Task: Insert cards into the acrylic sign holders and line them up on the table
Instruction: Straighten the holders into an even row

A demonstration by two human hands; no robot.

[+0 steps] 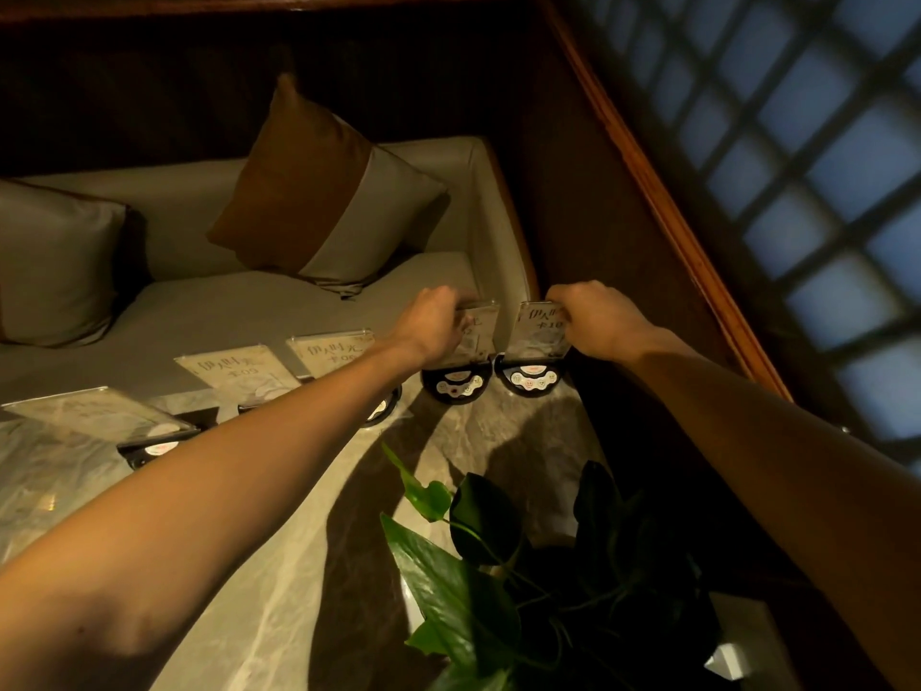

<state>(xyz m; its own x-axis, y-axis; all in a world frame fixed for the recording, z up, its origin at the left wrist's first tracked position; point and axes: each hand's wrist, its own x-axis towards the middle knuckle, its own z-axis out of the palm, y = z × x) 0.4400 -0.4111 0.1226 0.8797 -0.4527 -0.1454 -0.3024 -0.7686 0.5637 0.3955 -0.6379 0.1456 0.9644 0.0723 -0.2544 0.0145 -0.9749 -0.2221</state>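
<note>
Several clear acrylic sign holders on black call-button bases stand in a row along the far edge of the marble table (309,531). My right hand (595,316) grips the top of the rightmost holder (536,341), which shows a card with printed characters. My left hand (436,321) grips the top of the holder beside it (481,336), partly hiding its card. To the left stand a third holder (331,351), a fourth holder (234,371) and a fifth holder (94,413), each with a card. My left forearm hides the third holder's base.
A leafy green plant (478,556) rises from the table's near right corner. Behind the table is a grey sofa (239,311) with a brown-and-grey cushion (319,192). A wooden frame (663,202) and lattice window (807,157) lie to the right.
</note>
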